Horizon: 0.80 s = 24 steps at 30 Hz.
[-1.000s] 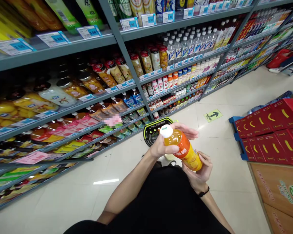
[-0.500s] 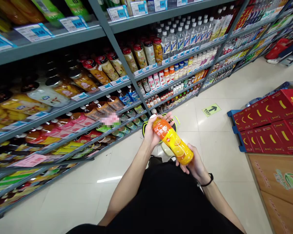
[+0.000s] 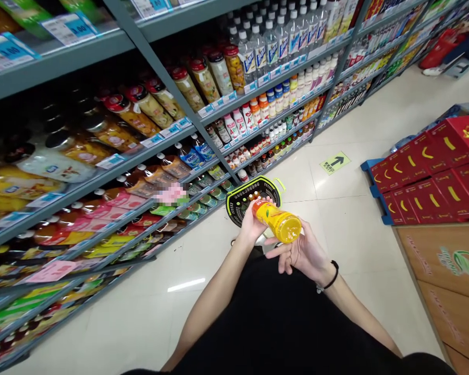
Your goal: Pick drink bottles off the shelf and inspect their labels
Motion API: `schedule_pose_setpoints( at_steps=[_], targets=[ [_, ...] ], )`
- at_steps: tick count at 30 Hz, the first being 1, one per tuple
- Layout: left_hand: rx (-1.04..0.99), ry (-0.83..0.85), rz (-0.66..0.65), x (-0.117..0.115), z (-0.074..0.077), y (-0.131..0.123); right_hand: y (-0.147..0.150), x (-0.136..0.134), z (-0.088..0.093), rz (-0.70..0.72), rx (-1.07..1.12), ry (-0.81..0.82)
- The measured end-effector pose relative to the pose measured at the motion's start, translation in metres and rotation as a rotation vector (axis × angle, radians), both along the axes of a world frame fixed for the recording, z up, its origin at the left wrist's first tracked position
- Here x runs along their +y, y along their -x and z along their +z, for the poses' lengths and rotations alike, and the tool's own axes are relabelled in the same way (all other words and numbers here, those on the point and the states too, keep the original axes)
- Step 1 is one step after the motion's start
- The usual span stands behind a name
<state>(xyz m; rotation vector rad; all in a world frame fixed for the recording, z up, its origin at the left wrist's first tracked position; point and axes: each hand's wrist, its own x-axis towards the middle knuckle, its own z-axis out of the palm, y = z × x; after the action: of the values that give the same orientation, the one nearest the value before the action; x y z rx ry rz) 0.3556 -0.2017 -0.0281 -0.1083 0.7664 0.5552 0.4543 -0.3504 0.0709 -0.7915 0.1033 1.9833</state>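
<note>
An orange juice bottle [image 3: 277, 222] with an orange and yellow label lies tipped, its base toward me and its top pointing down at the basket. My left hand [image 3: 250, 224] is wrapped round its upper part. My right hand [image 3: 300, 255], with a black band on the wrist, sits just under the bottle's base, fingers spread and loose, barely touching it. A black shopping basket with a lime-green rim [image 3: 234, 200] stands on the floor directly beyond the bottle, holding several small bottles.
Grey shelving [image 3: 101, 47] full of drinks and jars runs along the left. A pallet of red boxes [image 3: 426, 172] and brown cartons [image 3: 449, 271] stand at the right. A green arrow sticker [image 3: 335, 162] marks the pale tiled floor.
The bottle has swung from upright-tilted to cap-down toward the basket and moved forward. My right hand has let go of its base and opened; the left hand keeps its grip.
</note>
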Motion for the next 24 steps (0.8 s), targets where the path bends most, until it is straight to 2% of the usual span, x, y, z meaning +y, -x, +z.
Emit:
schedule_pose_setpoints(
  at_steps=[3, 6, 9, 13, 15, 17, 20, 22, 24],
  targets=[
    [-0.012, -0.024, -0.021, 0.009, -0.001, 0.003, 0.008, -0.001, 0.0, -0.017, -0.048, 0.015],
    [0.055, -0.189, -0.121, 0.033, 0.004, 0.015, 0.018, -0.007, -0.012, -0.083, -0.214, -0.037],
    [0.243, -0.496, -0.403, 0.061, 0.009, 0.036, 0.028, -0.017, -0.035, -0.112, -0.508, -0.113],
    [0.571, -0.928, -0.817, 0.087, 0.008, 0.069, 0.028, -0.029, -0.074, -0.065, -0.975, -0.19],
    [0.608, -0.976, -0.963, 0.094, 0.006, 0.081, 0.022, -0.034, -0.099, -0.008, -1.226, -0.252],
    [0.573, -0.945, -1.095, 0.097, 0.001, 0.089, 0.013, -0.038, -0.128, 0.078, -1.366, -0.335],
    [0.514, -0.891, -1.279, 0.098, -0.019, 0.094, 0.006, -0.038, -0.176, 0.211, -1.392, -0.416],
    [0.509, -0.858, -1.345, 0.099, -0.043, 0.093, 0.009, -0.034, -0.207, 0.242, -1.39, -0.378],
    [0.551, -0.854, -1.367, 0.101, -0.076, 0.088, 0.015, -0.03, -0.235, 0.235, -1.4, -0.26]
  ],
)
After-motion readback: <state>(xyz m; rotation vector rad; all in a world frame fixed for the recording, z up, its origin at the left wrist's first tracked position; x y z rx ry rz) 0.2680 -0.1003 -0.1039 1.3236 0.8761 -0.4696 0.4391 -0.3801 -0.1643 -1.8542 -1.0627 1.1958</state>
